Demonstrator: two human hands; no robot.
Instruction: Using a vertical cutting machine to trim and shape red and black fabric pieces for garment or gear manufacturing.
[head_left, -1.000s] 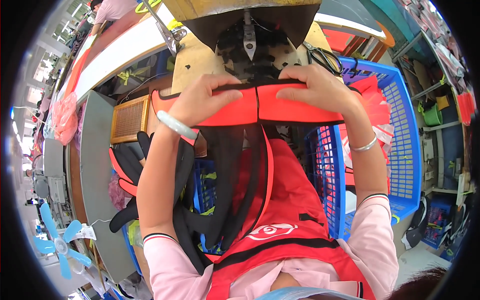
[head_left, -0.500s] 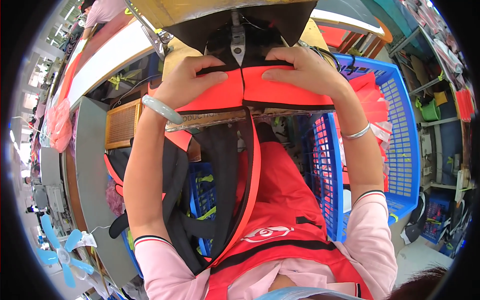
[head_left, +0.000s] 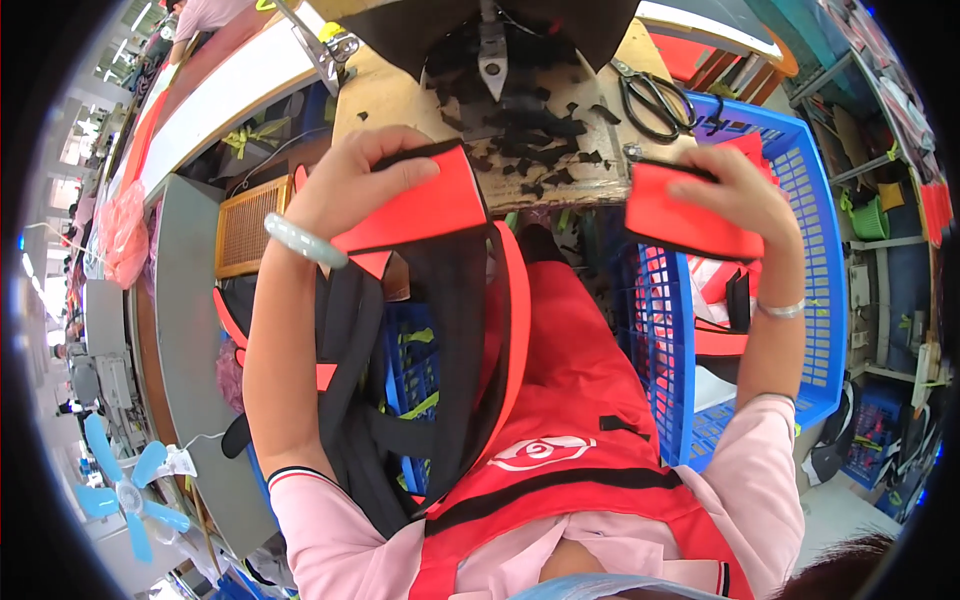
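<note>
My left hand (head_left: pixel 362 188) pinches a bright coral fabric panel (head_left: pixel 432 208) with black edging, thumb on top, in front of the worktable. From it a chain of black and coral strips (head_left: pixel 445 340) trails down over my lap at the left. Apart from it, my right hand (head_left: pixel 738 195) grips a second coral panel (head_left: pixel 662 212), also black-edged, above the rim of the blue basket (head_left: pixel 822 260). Between the hands, further back, a pointed metal machine part (head_left: pixel 491 68) hangs over the table under a dark cover.
Black fabric scraps (head_left: pixel 540 130) litter the wooden tabletop (head_left: pixel 385 95). Black-handled scissors (head_left: pixel 655 103) lie at its right edge. More coral pieces are in the basket. A grey cabinet (head_left: pixel 188 330) and a blue fan (head_left: pixel 130 492) stand at left; a person (head_left: pixel 205 18) is far off.
The two panels, side by side at the machine's point before, are now separated. My right hand has moved right with its panel toward the basket; my left has drawn slightly back.
</note>
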